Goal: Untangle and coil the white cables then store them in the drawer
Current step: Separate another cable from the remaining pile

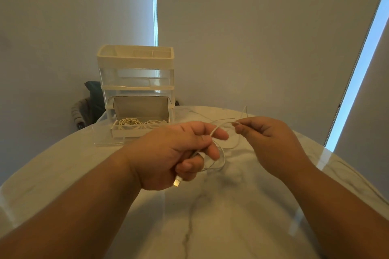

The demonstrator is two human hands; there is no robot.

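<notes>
Round white marble-look table (pixel 210 216): near edge cut off by the frame, forearms cover much of it

Clear plastic drawer unit with cream frame (pixel 135 63) stands at the table's far side. Dark chair (pixel 92 99) behind the unit, to its left, mostly hidden, shape hard to read

Unit's top tray: contents not discernible. Upper drawers closed. Clear bottom drawer (pixel 105 136) pulled out toward the viewer; in it an open white box (pixel 134 133), flap raised, holding two coils of white cable (pixel 130 123) side by side

In front of the unit, slightly right: left hand (pixel 179 153), fingers curled round a thin white cable (pixel 222 161), metal USB plug (pixel 177 182) poking out beneath the hand. Right hand (pixel 267 132) pinches the same cable further along at its fingertips (pixel 236 124). Loose loops hang between and below the hands; whether they touch the table, cannot tell
</notes>
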